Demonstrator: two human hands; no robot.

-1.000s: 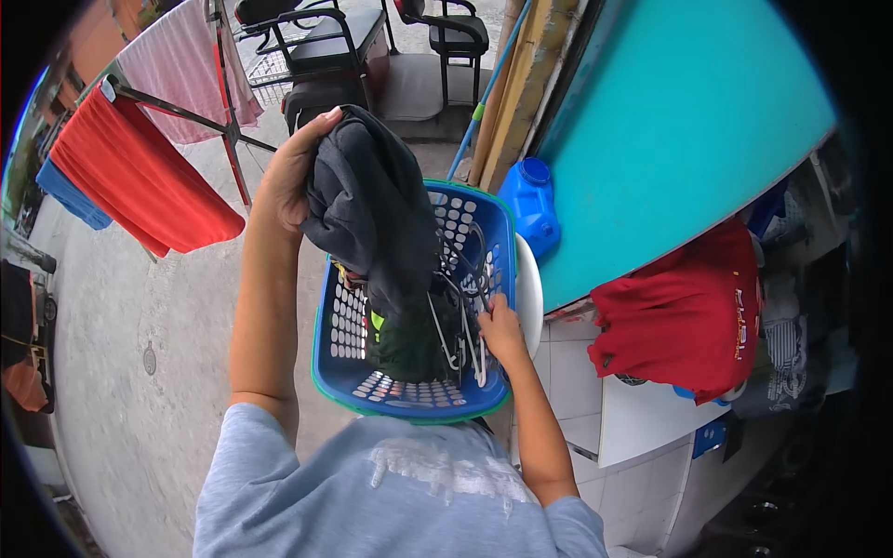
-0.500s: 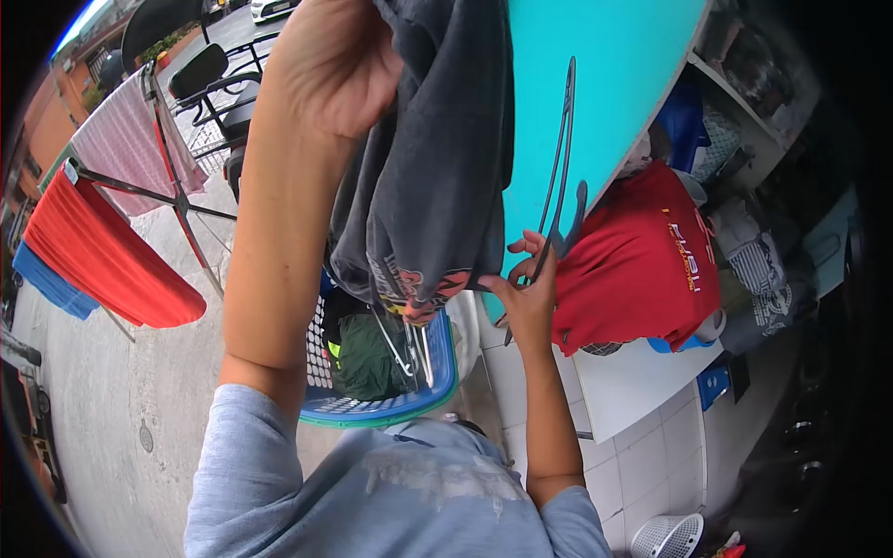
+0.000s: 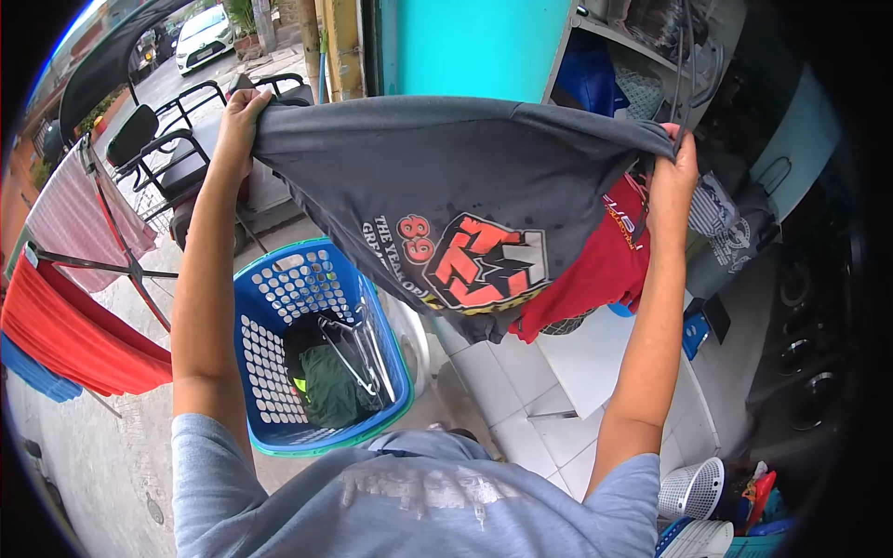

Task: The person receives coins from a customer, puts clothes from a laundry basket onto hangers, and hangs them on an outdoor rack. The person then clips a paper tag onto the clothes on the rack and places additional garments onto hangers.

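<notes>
A dark grey T-shirt point(image 3: 372, 177) with a red and white print is stretched wide in front of me. My left hand point(image 3: 244, 110) is closed on its upper left edge. At the other end, my right hand point(image 3: 674, 160) grips the cloth, and a thin dark hanger point(image 3: 686, 60) sticks up from the same hand. The shirt's lower part sags toward the middle. Below it stands a blue laundry basket point(image 3: 395, 409) with perforated walls, holding dark green clothing point(image 3: 330, 386) and several white hangers point(image 3: 358, 358).
A red shirt point(image 3: 581, 293) hangs behind the grey one, above a white tabletop point(image 3: 586, 363). To the left, a folding rack carries a red towel point(image 3: 84, 316) and a pink towel point(image 3: 88, 209). A turquoise panel point(image 3: 465, 46) and a shelf stand ahead; a white basket point(image 3: 693, 488) sits lower right.
The bunched T-shirt is now spread sideways between both hands, its print facing me. My left hand moved left and down; my right hand moved right and up with the hanger.
</notes>
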